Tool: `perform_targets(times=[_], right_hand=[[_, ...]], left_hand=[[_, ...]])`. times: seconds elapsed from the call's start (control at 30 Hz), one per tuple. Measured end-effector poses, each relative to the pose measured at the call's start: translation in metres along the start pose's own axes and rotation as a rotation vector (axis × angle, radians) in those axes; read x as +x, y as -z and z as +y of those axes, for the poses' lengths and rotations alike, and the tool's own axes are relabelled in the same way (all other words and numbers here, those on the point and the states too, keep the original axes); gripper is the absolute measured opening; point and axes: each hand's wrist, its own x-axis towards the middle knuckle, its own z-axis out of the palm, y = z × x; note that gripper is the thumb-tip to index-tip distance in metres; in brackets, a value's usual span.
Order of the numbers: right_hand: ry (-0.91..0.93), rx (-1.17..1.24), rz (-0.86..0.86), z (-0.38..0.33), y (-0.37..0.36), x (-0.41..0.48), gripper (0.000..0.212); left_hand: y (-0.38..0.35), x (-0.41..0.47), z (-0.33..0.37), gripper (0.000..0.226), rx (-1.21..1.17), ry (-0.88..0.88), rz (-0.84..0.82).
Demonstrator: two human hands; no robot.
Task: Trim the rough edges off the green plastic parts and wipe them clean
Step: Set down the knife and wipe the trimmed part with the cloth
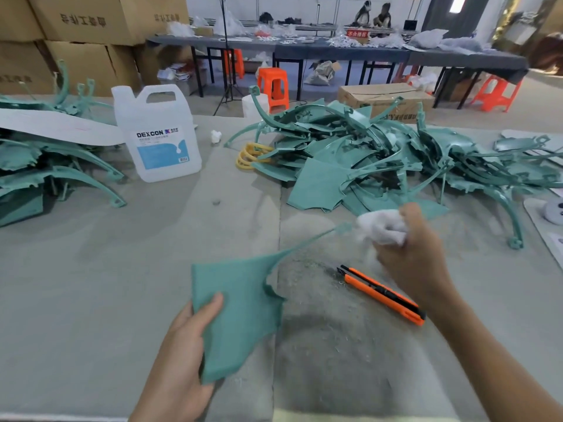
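My left hand grips the broad end of a green plastic part, thumb on top, holding it above the grey felt table. The part narrows into a long thin arm that runs up and right. My right hand clutches a white wad of cotton at the tip of that arm. An orange utility knife lies on the table under my right wrist, blade end pointing up-left.
A large heap of green parts fills the table's far right; another pile lies at the left. A clear DEXCON jug stands between them. Yellow rings and plastic shavings lie about.
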Motion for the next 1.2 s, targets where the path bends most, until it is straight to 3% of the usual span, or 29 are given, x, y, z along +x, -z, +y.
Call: perform_targets(times=[0.1,0.13,0.2,0.27,0.33,0.4,0.47,0.53,0.6,0.67,0.7,0.8,0.9,1.0,1.1,1.2], right_hand=[[0.249,0.186,-0.193,-0.062,-0.036,-0.038,0.044],[0.363,0.119,-0.231,-0.072,-0.05,-0.045,0.041],[0.526,-0.108,-0.121,-0.07,-0.07,-0.036,0.03],[0.472,-0.49,-0.052,-0.048,-0.072,-0.007,0.032],[0.208,-0.721,-0.127,-0.02,-0.061,0.017,0.049],[0.045,-0.426,-0.026,-0.017,-0.051,0.023,0.046],[0.053,0.039,0.038,-0.049,-0.054,0.009,0.047],[0.146,0.348,-0.003,-0.095,-0.067,-0.027,0.049],[0.157,0.491,-0.124,-0.131,-0.08,-0.085,0.043],[0.184,0.577,-0.222,-0.15,-0.083,-0.126,0.038],[0.215,0.587,-0.251,-0.15,-0.084,-0.13,0.036],[0.238,0.36,-0.179,-0.133,-0.093,-0.087,0.029],[-0.075,0.204,-0.099,-0.113,-0.096,-0.04,0.03],[-0.184,0.41,-0.163,-0.116,-0.101,-0.065,0.017],[-0.059,0.566,-0.315,-0.142,-0.093,-0.117,0.035],[0.199,0.307,-0.216,-0.133,-0.092,-0.094,0.033]], left_hand=[[-0.028,-0.012,-0.008,0.03,0.094,-0.058,-0.063],[-0.035,-0.017,-0.01,0.027,0.123,-0.096,-0.074],[-0.039,-0.026,-0.008,0.029,0.163,-0.179,-0.085],[-0.029,-0.034,0.001,0.037,0.246,-0.268,-0.054],[-0.016,-0.038,0.009,0.034,0.289,-0.322,-0.018],[-0.013,-0.039,0.013,0.029,0.288,-0.348,-0.001],[-0.021,-0.036,0.012,0.025,0.236,-0.32,-0.035],[-0.042,-0.032,0.011,0.031,0.141,-0.224,-0.114],[-0.06,-0.028,0.008,0.04,-0.026,-0.151,-0.228],[-0.066,-0.021,0.005,0.026,-0.172,-0.226,-0.233],[-0.063,-0.017,0.006,0.018,-0.183,-0.227,-0.191],[-0.055,-0.011,0.006,0.038,-0.202,-0.187,-0.175],[-0.064,-0.017,0.006,0.048,-0.084,-0.29,-0.16],[-0.067,-0.011,0.001,0.037,-0.059,-0.352,-0.06],[-0.06,-0.002,0.01,0.037,-0.147,-0.3,0.035],[-0.064,-0.008,0.014,0.033,-0.185,-0.304,-0.033]])
